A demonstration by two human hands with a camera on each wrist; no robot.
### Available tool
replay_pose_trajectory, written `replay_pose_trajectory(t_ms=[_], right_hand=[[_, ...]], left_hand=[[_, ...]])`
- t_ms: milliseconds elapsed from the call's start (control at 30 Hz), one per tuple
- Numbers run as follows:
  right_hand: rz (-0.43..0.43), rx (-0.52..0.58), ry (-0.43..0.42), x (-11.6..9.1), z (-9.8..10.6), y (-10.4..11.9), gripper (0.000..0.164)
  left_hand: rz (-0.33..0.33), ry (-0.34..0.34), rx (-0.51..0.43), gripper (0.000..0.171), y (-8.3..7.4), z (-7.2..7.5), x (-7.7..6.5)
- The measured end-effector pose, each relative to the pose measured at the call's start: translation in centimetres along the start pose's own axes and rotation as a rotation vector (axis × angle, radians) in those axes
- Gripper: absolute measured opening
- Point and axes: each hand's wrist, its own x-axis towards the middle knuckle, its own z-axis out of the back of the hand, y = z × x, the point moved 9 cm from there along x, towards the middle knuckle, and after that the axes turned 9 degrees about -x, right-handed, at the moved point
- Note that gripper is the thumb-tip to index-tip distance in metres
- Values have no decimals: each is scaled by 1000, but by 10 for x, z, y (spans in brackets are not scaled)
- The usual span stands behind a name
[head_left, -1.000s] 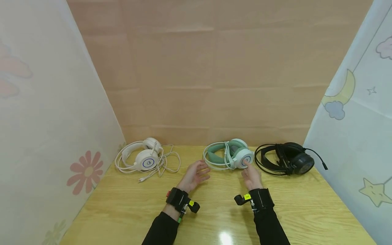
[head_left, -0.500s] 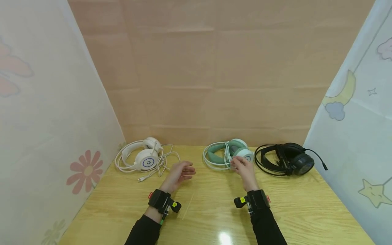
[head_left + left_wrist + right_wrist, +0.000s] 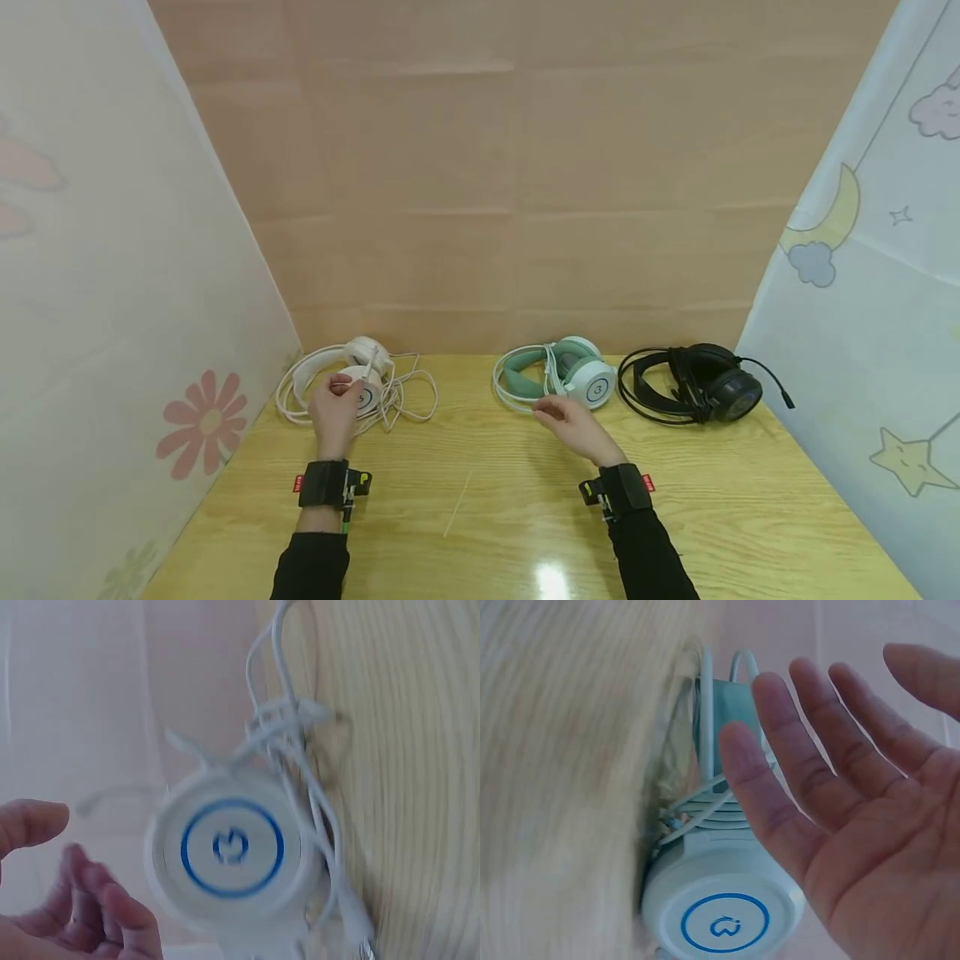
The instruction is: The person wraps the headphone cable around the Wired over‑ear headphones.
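My left hand (image 3: 333, 414) is over the front of the white headphones (image 3: 366, 350), overlapping the near earcup in the head view. In the left wrist view, thumb and fingers are parted beside the earcup (image 3: 232, 847) with its blue ring, nothing between them. A loose white cable (image 3: 411, 398) trails off to the right of that pair. Just in front of the green-and-white headphones (image 3: 598, 388) hovers my right hand (image 3: 579, 429). Its fingers are extended and spread in the right wrist view, holding nothing. White cord (image 3: 716, 814) is wound around the green-and-white pair.
Black headphones (image 3: 735, 393) with a boom microphone (image 3: 787, 400) lie at the right, close to the green-and-white pair. Brown paper (image 3: 480, 183) backs the wooden table (image 3: 487, 533). Patterned white sheets (image 3: 112, 292) stand along both sides.
My left hand has moved left, from beside the green-and-white headphones to the white pair. The right hand has drawn back slightly left from the green-and-white earcup. All the headphones stay in place.
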Motion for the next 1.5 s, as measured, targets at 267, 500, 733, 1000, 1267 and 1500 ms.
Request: replay_pose_trajectory(t_ms=[267,500,733,1000,1267,1500], right_hand=[[38,-24,33,-2,1,8,28],[62,-29,62,-1,-2,8,29],[60,5,83,-4,-5,12,28],[89,28,114,-3,-13,19,29],[96,51,131,-5,-24,38,28],[68,161,91,5,-32,29,33]], left_hand=[[-11,124,165,50,20,12,14],[-5,274,396,61,30,9,13],[-18,304,562,58,37,6,9],[-26,412,543,65,42,-10,6],[-101,336,385,48,17,-22,-1],[-228,305,283,37,-27,-49,-24]])
